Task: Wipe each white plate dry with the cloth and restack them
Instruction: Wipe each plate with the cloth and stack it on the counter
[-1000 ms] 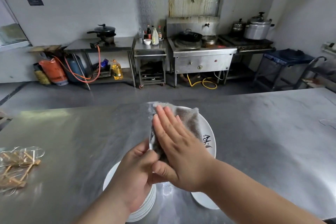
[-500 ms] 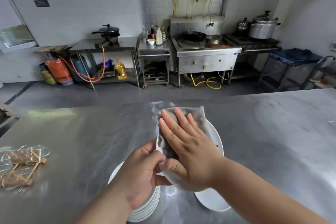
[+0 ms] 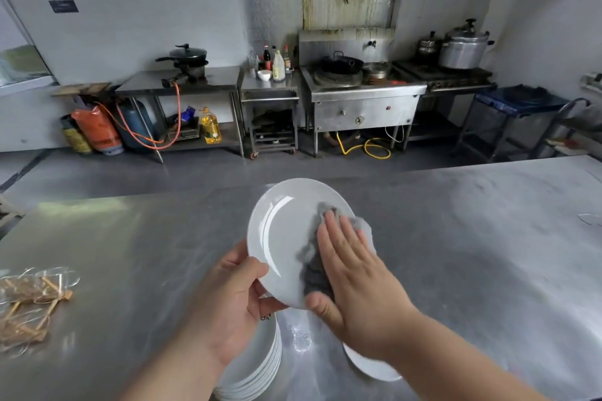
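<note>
Up in the air, the round glossy white plate point(image 3: 283, 238) is tilted with its shiny face toward the camera, gripped at its lower rim by the left hand point(image 3: 228, 299). A crumpled grey cloth point(image 3: 312, 267) lies against its right half under the flat right hand point(image 3: 355, 280). Below, a stack of white plates point(image 3: 257, 365) sits on the steel table point(image 3: 472, 254), and a single white plate point(image 3: 368, 368) lies just to its right.

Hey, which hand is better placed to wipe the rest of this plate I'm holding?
Right. The right hand presses the grey cloth flat against the plate, right beside the uncovered left part of its face. The left hand grips the plate's near rim and is needed to steady it.
</note>
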The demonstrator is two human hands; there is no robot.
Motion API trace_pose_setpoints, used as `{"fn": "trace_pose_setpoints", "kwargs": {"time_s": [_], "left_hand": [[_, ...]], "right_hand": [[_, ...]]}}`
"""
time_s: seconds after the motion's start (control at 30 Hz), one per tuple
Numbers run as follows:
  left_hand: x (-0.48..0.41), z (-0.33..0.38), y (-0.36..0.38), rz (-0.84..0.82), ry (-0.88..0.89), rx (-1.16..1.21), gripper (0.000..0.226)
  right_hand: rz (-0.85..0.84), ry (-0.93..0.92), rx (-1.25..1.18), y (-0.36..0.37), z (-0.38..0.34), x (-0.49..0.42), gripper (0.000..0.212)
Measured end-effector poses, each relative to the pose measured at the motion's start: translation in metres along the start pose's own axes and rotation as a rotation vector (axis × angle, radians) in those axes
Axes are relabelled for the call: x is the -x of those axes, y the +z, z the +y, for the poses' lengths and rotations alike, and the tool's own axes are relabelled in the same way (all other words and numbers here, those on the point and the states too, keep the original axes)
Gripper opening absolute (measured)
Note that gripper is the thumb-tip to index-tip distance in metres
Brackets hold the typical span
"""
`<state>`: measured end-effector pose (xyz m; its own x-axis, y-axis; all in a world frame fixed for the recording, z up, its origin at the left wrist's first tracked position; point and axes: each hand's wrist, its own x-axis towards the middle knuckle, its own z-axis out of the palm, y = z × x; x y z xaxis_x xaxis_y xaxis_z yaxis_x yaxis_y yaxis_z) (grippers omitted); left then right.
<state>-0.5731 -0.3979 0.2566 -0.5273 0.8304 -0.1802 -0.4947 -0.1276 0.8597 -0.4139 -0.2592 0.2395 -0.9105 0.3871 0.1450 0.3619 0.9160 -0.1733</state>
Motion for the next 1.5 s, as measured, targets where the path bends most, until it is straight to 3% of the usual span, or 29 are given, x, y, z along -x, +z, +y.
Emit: {"fn": "trace_pose_setpoints", "kwargs": {"time_s": [0.13, 0.37, 0.57, 0.63, 0.73, 0.87, 0.97, 1.07, 1.13, 1.2, 1.27, 1.3, 1.43, 1.5], "left_hand": [[-0.004, 0.006, 0.004, -0.061, 0.047, 0.033, 0.046], [-0.012, -0.001, 0.001, 0.055, 0.044, 0.152, 0.047], [-0.004, -0.009, 0.0, 0.03, -0.063, 0.056, 0.044], [-0.001, -0.006, -0.002, -0.016, -0.069, 0.025, 0.037], [0.002, -0.001, -0.006, 0.011, -0.038, -0.006, 0.04], [0.003, 0.002, -0.008, 0.11, -0.041, -0.177, 0.039], [0.004, 0.006, -0.008, 0.156, -0.129, -0.384, 0.037], [0.009, 0.015, -0.004, 0.142, -0.225, -0.695, 0.017], [0.005, 0.018, -0.012, 0.132, -0.245, -0.949, 0.073], [0.006, 0.019, -0.014, 0.083, -0.205, -1.037, 0.102], [0.005, 0.021, -0.009, 0.036, -0.195, -0.805, 0.125], [0.004, 0.022, -0.005, -0.016, -0.172, -0.607, 0.125], [0.004, 0.028, 0.006, -0.047, -0.036, 0.178, 0.093], [0.002, 0.025, 0.004, -0.025, 0.029, 0.267, 0.051]], "right_hand": [[0.067, 0.032, 0.054, -0.029, 0.017, -0.022, 0.112], [0.026, -0.047, -0.116, 0.014, -0.017, 0.018, 0.106], [0.143, 0.209, -0.396, -0.016, 0.017, -0.012, 0.11], [0.2, 0.346, -0.445, -0.027, 0.026, -0.022, 0.094], [0.168, 0.528, -0.348, -0.039, 0.034, -0.023, 0.041], [-0.027, 0.543, -0.256, -0.046, 0.037, -0.013, 0.044], [-0.114, 0.552, -0.408, -0.046, 0.038, -0.008, 0.047], [-0.123, 0.583, -0.463, -0.045, 0.038, -0.006, 0.042], [-0.079, 0.567, -0.467, -0.046, 0.038, -0.004, 0.035], [0.007, 0.515, -0.435, -0.046, 0.037, -0.001, 0.028], [0.156, 0.449, -0.518, -0.045, 0.036, 0.001, 0.019], [0.233, 0.411, -0.647, -0.044, 0.035, 0.002, 0.016], [0.317, 0.3, -1.263, -0.039, 0.025, 0.009, 0.037], [0.29, 0.271, -1.392, -0.033, 0.022, 0.01, 0.049]]}}
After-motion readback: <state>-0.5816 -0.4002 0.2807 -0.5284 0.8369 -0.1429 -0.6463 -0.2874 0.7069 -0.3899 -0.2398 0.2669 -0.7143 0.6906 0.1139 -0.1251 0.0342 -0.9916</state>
